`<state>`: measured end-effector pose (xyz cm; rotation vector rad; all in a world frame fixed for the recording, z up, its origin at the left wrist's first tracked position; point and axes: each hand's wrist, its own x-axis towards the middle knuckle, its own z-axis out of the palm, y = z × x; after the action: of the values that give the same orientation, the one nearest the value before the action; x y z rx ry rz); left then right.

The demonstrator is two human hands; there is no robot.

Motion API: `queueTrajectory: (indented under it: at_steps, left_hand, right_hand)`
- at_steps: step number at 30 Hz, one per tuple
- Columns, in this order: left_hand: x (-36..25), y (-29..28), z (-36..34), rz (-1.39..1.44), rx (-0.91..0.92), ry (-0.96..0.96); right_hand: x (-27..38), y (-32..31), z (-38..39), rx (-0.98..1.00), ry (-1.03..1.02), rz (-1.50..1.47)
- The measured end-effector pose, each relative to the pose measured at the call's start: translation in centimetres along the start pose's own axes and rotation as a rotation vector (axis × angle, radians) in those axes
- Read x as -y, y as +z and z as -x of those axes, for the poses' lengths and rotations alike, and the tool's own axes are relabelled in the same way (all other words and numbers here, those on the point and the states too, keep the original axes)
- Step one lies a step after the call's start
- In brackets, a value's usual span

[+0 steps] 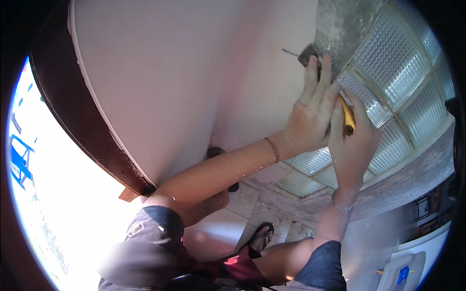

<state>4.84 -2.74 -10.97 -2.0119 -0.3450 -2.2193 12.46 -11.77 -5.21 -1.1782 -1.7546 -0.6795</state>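
Observation:
My right hand [354,121] grips the yellow handle [348,116] of a flat metal scraper, whose dark blade [307,54] lies against the white wall [262,82] beside a patch of bare grey plaster [347,26]. My left hand [310,111] is stretched out over the tool, fingertips resting on the blade and palm close beside my right hand; its thumb is hidden. A thin dark mark or object sticks out left of the blade, too small to make out.
A glass-block window [393,63] is at the right, a dark wooden frame [73,116] at the left, with bright ground and blue chair-like objects [20,160] beyond. My sandalled foot [264,235] is on tiles [242,203]. A white fixture [403,264] sits at lower right.

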Motion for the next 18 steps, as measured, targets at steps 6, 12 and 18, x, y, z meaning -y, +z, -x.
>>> queueTrajectory:
  at_steps: [6, 12, 18]
  left_hand:
    - [-1.4, 0.0, 0.5, -0.116, 0.114, 0.016]
    - [0.9, -1.2, 0.0, -0.408, 0.185, 0.239]
    - [2.4, -2.5, -0.6, -0.406, 0.225, 0.314]
  right_hand:
    - [-0.1, -2.4, 3.2, 0.265, 0.142, -0.008]
    - [0.0, 0.2, 5.6, 0.188, 0.142, -0.060]
    - [1.0, 4.4, 6.0, -0.140, 0.144, 0.008]
